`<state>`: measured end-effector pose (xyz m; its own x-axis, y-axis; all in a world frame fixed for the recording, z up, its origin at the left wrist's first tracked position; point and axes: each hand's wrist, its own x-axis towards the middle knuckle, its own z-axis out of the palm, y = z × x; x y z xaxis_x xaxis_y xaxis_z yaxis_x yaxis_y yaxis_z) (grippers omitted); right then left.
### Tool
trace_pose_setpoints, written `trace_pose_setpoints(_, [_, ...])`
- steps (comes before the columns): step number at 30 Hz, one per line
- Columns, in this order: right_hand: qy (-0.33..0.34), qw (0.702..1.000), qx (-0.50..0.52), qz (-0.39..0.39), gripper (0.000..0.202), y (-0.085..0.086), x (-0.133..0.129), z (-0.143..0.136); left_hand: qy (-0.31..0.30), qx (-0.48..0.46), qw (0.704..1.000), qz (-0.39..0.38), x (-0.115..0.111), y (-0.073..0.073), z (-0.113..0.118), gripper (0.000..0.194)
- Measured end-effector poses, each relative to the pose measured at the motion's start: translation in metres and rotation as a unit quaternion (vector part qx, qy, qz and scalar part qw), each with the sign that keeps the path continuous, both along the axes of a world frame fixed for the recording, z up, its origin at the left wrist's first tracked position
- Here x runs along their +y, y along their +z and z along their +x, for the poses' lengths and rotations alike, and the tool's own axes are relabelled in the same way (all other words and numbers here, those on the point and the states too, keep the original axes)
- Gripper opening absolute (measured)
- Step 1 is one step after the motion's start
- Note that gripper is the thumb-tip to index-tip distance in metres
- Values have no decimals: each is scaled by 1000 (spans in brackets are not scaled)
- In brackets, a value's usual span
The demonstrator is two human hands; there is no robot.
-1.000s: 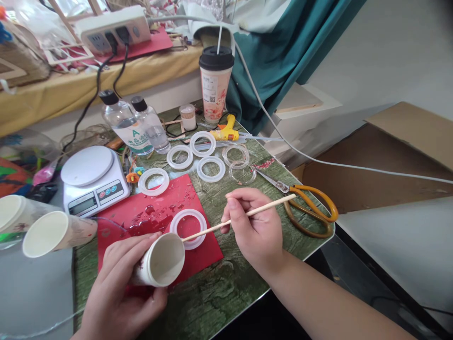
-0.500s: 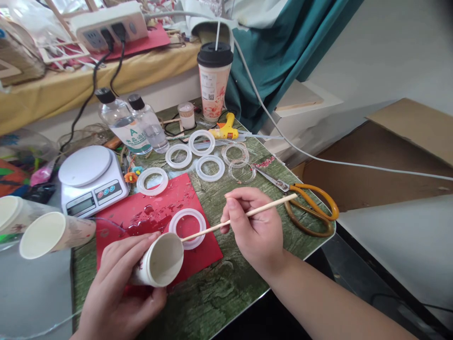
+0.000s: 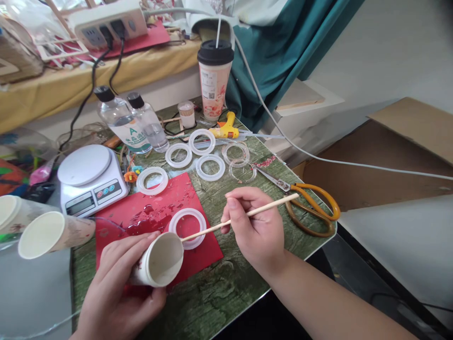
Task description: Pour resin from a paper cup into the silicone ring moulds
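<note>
So here's the left hand [image 3: 120, 278], fingers wrapped round a paper cup [image 3: 164, 259], tipped with its mouth open towards us, above the red sheet [image 3: 208, 252]. The right hand [image 3: 260, 231] pinches a thin wooden stick [image 3: 212, 228], tip right at the rim! Looks like careful stick work at the cup's edge; any further tilt calls for a slow wrist and a firm grip. The cup's white and smooth inside, its contents hard to make out. A pale ring [image 3: 187, 213] lies on the sheet, just beside.
</note>
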<state>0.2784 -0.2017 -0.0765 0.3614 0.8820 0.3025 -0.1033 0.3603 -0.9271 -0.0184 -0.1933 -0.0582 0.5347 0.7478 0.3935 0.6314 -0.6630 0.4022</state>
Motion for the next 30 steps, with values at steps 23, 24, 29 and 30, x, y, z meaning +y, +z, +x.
trace_pose_setpoints(23, [5, 1000, -15, 0, 10, 0, 0, 1, 18, -39, 998, -40, 2, 2, -2, 53])
trace_pose_setpoints(24, [3, 1000, -17, -2, 12, 0, 0, 1, 18, -42, 998, -39, 1, 3, -1, 53])
trace_pose_setpoints(29, [-1, 1000, -16, -2, 11, -1, 0, 1, 51, -70, 993, -77, -3, -3, -3, 56])
trace_pose_setpoints(30, [0, 1000, -16, 1, 10, -1, 0, 1, 61, -82, 991, -91, -4, -6, -5, 59])
